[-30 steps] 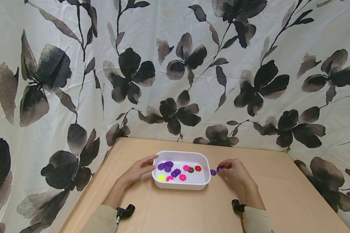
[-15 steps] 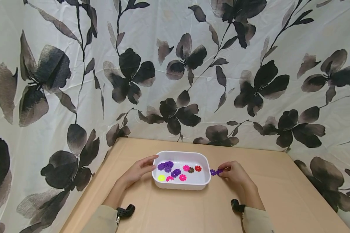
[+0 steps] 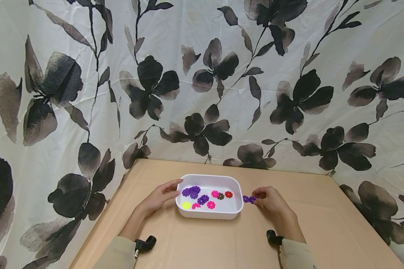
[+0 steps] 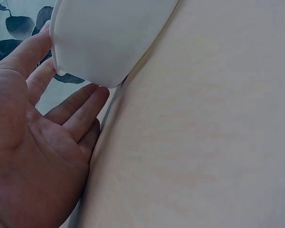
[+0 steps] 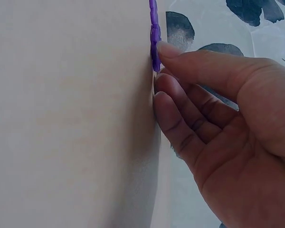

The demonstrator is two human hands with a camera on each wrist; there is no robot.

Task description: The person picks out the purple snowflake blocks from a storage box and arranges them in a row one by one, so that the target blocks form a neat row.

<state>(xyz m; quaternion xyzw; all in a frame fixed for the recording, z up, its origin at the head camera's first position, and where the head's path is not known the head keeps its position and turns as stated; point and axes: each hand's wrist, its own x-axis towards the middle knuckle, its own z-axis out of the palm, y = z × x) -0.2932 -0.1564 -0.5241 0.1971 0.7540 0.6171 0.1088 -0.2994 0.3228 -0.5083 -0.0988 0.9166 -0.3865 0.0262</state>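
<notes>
Left hand (image 3: 159, 196): at the left end of the tray (image 3: 208, 215), thumb and index finger apart and touching it; I can't tell whether the lower fingers press its wall or sit just beside it.
Right hand (image 3: 272, 201): thumb and index finger clamped on the purple flowers (image 3: 245, 199); in my right wrist view the index finger is mostly hidden behind the thumb.
Purple flowers: just right of the tray, 2 showing, 1 partly covered by fingertips; I can't make out whether they are joined.
Tray contents: 2 purple clusters (image 3: 203, 200), overlapped too closely for me to count; 3 pink flowers (image 3: 211, 204), 1 brown flower (image 3: 220, 196), 1 red flower (image 3: 228, 194), 1 yellow piece (image 3: 186, 205) with washed-out petals.
Left wrist view: I get only the tray's outside, cut off at the top.
Sleeves (image 3: 116, 254): both cut off at my head view's bottom edge.
</notes>
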